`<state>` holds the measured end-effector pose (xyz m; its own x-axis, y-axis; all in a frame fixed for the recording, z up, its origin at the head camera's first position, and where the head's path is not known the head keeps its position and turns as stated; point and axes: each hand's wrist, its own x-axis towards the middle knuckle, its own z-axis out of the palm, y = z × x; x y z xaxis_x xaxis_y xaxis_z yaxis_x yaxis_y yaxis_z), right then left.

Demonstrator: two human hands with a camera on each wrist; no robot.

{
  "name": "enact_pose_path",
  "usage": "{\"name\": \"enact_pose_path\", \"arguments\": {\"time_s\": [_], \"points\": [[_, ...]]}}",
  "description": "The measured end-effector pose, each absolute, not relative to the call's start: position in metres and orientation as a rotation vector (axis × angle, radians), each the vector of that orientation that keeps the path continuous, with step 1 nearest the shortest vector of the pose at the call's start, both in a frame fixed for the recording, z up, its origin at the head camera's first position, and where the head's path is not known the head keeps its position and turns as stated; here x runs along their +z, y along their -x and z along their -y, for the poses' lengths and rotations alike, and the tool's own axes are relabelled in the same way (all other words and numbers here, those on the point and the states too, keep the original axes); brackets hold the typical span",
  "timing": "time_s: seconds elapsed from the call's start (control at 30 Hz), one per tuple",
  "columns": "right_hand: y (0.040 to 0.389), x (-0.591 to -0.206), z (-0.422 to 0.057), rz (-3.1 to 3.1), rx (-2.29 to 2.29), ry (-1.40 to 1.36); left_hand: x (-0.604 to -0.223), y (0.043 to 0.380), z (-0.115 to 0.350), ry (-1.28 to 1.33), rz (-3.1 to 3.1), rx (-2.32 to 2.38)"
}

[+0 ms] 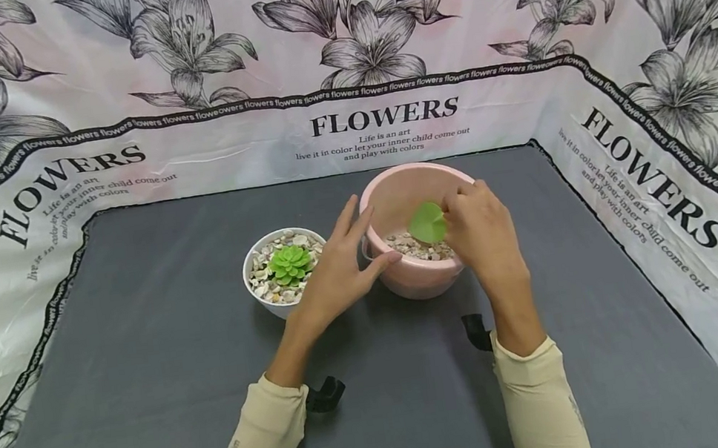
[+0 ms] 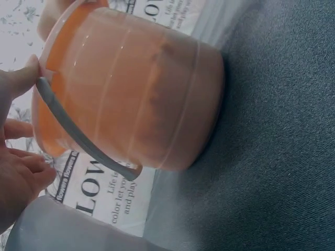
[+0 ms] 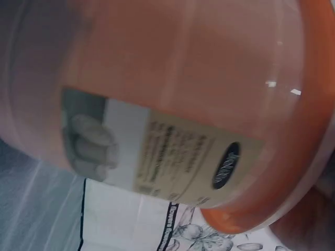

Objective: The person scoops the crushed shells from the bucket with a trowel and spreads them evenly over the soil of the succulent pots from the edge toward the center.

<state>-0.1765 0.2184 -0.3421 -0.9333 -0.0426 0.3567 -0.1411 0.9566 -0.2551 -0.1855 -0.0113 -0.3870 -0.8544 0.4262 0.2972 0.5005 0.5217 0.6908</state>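
A pink bucket (image 1: 420, 280) with a grey handle (image 2: 86, 141) stands on the table, small stones (image 1: 418, 246) in its bottom. My right hand (image 1: 483, 227) is over its right rim and pinches a light green, flat, rounded piece (image 1: 428, 223) above the stones. The pinched end is hidden by the fingers. At the left rim is my left hand (image 1: 337, 268), fingers spread and thumb touching the rim by the handle's end. Beside that hand stands a white bowl (image 1: 249, 282) of pebbles with a green succulent (image 1: 291, 264) in the middle.
A grey cloth (image 1: 164, 337) covers the table. Behind and at both sides hangs a white flower-printed sheet (image 1: 382, 135). Black wrist mounts (image 1: 326, 395) stick out from both cream sleeves. A label (image 3: 172, 157) is on the bucket's side in the right wrist view.
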Motion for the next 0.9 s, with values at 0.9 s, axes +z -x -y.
{"name": "enact_pose_path", "arguments": {"time_s": [0.9], "points": [[0.172, -0.313, -0.236, 2.841, 0.998, -0.057, -0.388, 0.187, 0.011, 0.877, 2.662, -1.238]]}}
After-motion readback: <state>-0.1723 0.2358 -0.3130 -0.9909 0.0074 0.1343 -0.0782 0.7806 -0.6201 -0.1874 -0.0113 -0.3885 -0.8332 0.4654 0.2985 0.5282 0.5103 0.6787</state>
